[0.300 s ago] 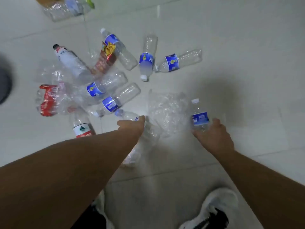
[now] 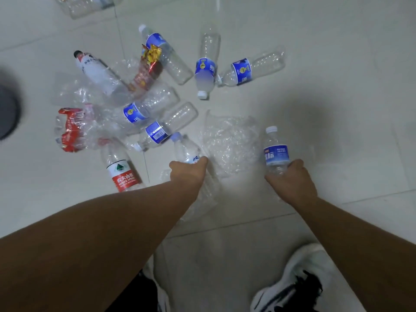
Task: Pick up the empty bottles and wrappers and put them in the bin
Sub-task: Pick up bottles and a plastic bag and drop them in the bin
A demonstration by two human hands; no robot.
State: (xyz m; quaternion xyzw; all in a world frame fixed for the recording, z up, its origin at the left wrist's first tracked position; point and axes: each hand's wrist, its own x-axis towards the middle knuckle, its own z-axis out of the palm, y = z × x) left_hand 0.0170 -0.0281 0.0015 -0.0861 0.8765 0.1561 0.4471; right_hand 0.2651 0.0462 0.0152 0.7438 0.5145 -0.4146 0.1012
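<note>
Several empty plastic bottles and wrappers lie scattered on the white tiled floor. My left hand (image 2: 188, 174) grips a clear bottle with a pale blue cap (image 2: 185, 148) near the middle. My right hand (image 2: 290, 181) grips a small blue-labelled bottle (image 2: 275, 152), held upright. Between the two hands lies a crumpled clear plastic wrapper (image 2: 229, 140). A red-labelled bottle (image 2: 120, 170) lies left of my left hand. A red and clear wrapper (image 2: 72, 129) lies at the left, and a red and gold snack wrapper (image 2: 147, 68) lies farther back among blue-labelled bottles.
A dark round object (image 2: 7, 113) shows at the left edge. More clear plastic (image 2: 83, 6) lies at the top left. My two white and black shoes (image 2: 299, 282) stand at the bottom. Bare floor tiles (image 2: 337, 75) spread to the right.
Both hands have closed more firmly on their bottles. The right hand's bottle has risen slightly off the floor.
</note>
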